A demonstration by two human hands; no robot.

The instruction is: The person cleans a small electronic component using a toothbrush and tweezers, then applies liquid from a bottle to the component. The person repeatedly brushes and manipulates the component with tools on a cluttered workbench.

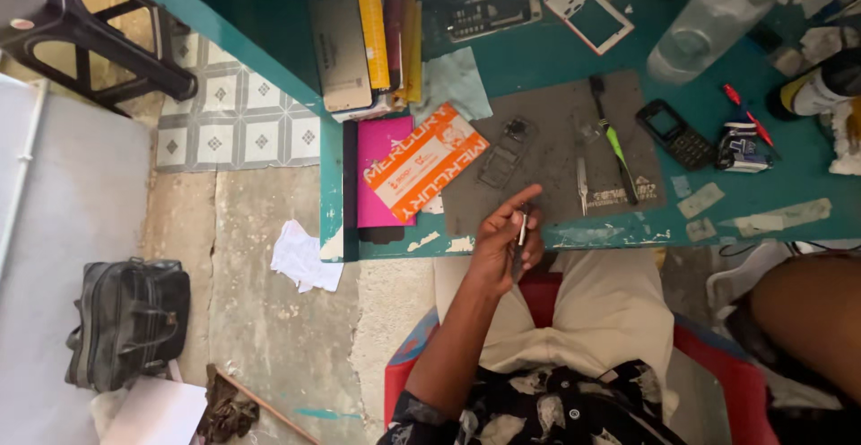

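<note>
My left hand (504, 240) hovers at the front edge of the teal table (538, 59), index finger stretched out, the other fingers pinching a small white stick-like part (522, 228). Just beyond it lies a grey work mat (556, 153) with a dismantled phone frame (504, 153), tweezers (582, 185) and a green-handled tool (614, 144). A small black keypad phone (674, 134) rests at the mat's right edge. My right hand is out of sight.
An orange-and-white packet (423, 162) lies on a pink sheet (381, 153). On the table are a clear bottle (708, 23), a red screwdriver (746, 115) and stacked phones (345, 41). A black bag (130, 319) and a stool (90, 23) are on the floor. A bare limb (812, 319) shows at right.
</note>
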